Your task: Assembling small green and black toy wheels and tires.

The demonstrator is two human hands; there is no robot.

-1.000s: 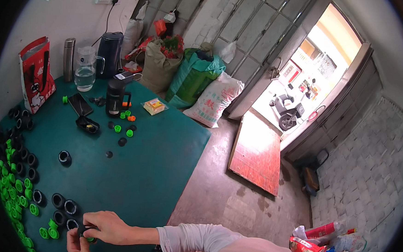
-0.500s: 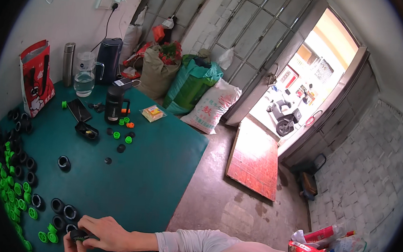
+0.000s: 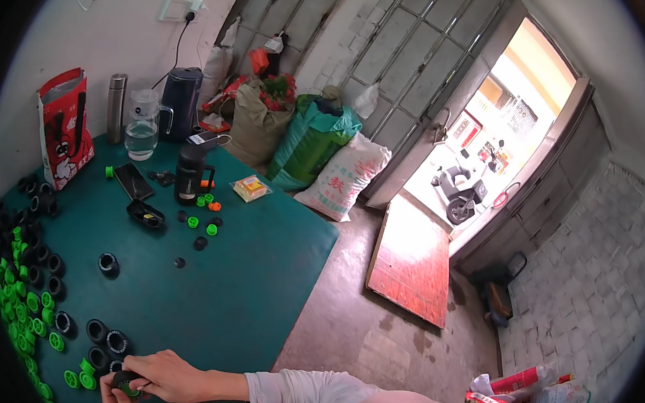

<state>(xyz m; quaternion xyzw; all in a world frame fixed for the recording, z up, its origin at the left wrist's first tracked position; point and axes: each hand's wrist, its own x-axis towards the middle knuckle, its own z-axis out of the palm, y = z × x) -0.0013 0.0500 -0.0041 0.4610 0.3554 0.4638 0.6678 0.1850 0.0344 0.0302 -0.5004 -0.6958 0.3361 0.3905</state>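
Note:
At the lower left, close to the table's near edge, my right hand (image 3: 166,376) grips a small black toy tyre (image 3: 124,378) with its thumb and fingers. A bit of green shows inside the tyre. My left hand (image 3: 113,395) closes on the same tyre from the left; most of that hand is cut off by the lower rim. Loose black tyres (image 3: 117,341) lie just beyond my hands. Left of them spreads a heap of bright green wheel hubs (image 3: 26,309) mixed with more black tyres. A single tyre (image 3: 108,264) lies apart, farther up the green table (image 3: 220,299).
Farther back stand a black mug (image 3: 190,175), a glass jug (image 3: 142,139), a steel flask (image 3: 116,108), a dark kettle (image 3: 181,103) and a red bag (image 3: 67,130). A phone (image 3: 134,181) and a yellow packet (image 3: 252,188) lie there too. Full sacks (image 3: 345,175) stand beyond the table.
The whole view has shifted slightly, so the table things sit a little lower and to the right. In my hands the tyre has turned a little, showing more green.

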